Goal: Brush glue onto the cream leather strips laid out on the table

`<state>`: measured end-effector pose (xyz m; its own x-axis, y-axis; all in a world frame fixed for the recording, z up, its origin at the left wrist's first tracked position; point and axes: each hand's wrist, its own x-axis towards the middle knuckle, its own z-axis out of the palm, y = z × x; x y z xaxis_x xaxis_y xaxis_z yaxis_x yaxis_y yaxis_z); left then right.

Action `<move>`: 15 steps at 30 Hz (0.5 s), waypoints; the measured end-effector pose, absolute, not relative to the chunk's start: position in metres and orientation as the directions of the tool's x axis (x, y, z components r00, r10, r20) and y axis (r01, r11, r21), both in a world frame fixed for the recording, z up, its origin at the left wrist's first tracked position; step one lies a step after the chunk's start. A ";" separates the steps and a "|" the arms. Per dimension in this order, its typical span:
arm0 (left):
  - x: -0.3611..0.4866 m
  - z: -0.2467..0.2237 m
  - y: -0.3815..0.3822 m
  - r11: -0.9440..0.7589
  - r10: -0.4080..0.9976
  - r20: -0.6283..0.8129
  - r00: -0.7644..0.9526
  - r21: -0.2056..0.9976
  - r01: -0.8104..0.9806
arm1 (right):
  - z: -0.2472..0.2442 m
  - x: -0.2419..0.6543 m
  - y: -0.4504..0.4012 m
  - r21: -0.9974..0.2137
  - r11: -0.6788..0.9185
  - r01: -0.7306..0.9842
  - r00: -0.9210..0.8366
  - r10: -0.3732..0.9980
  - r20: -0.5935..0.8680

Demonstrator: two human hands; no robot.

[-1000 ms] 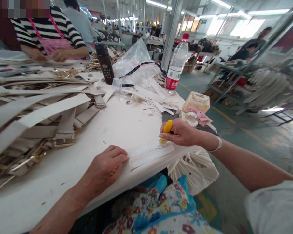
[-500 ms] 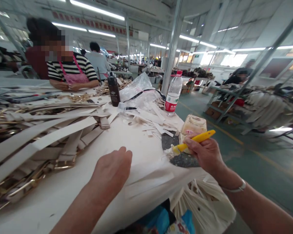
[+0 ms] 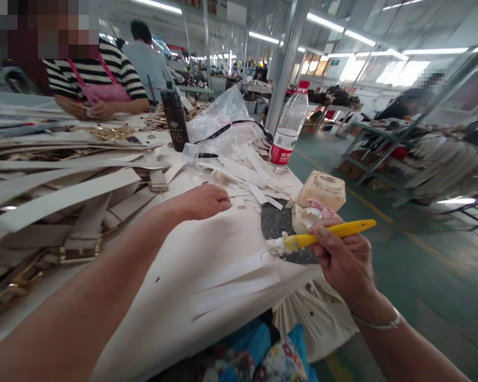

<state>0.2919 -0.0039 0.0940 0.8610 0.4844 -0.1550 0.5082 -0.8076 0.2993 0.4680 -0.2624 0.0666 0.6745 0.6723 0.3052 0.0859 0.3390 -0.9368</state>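
My right hand (image 3: 344,257) grips a yellow-handled brush (image 3: 334,232), its bristles caked with white paste. The bristles hang over a dark grey slab (image 3: 273,220) at the table's right edge. Just behind that hand is a cream plastic container (image 3: 322,190) with paste-like smears around its opening. My left hand (image 3: 209,201) is closed, knuckles up, above the white tabletop (image 3: 219,239). It is nearest to a scatter of thin white strips (image 3: 242,175); its palm side is hidden, so anything inside cannot be seen. More pale strips (image 3: 239,281) lie near the front edge.
Belt-like straps with gold buckles (image 3: 79,249) are heaped on the left. A dark flask (image 3: 174,119), clear plastic bag (image 3: 223,119) and red-capped bottle (image 3: 289,130) stand farther back. A co-worker in stripes (image 3: 119,69) sits across the table. A cloth bag (image 3: 314,318) hangs below the right edge.
My left hand has moved forward and right, toward the scattered white strips. My right hand still holds the brush over the slab, its handle now lying slightly flatter. The view has tilted down.
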 end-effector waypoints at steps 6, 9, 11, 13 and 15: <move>0.238 0.066 -0.059 -0.748 0.349 -0.178 0.920 0.539 0.388 | 0.057 0.471 -0.264 -0.956 0.269 0.113 0.646 0.712 0.277; 0.221 0.052 -0.079 -0.737 0.374 -0.140 0.917 0.555 0.385 | 0.053 0.467 -0.267 -0.962 0.248 0.113 0.636 0.726 0.261; 0.213 0.044 -0.086 -0.739 0.383 -0.089 0.919 0.568 0.363 | 0.050 0.465 -0.268 -0.963 0.240 0.123 0.628 0.733 0.262; 0.208 0.036 -0.091 -0.742 0.373 -0.039 0.927 0.588 0.323 | 0.046 0.464 -0.269 -0.962 0.234 0.139 0.626 0.732 0.268; 0.205 0.031 -0.095 -0.738 0.369 -0.015 0.929 0.604 0.302 | 0.044 0.465 -0.271 -0.961 0.233 0.152 0.642 0.716 0.275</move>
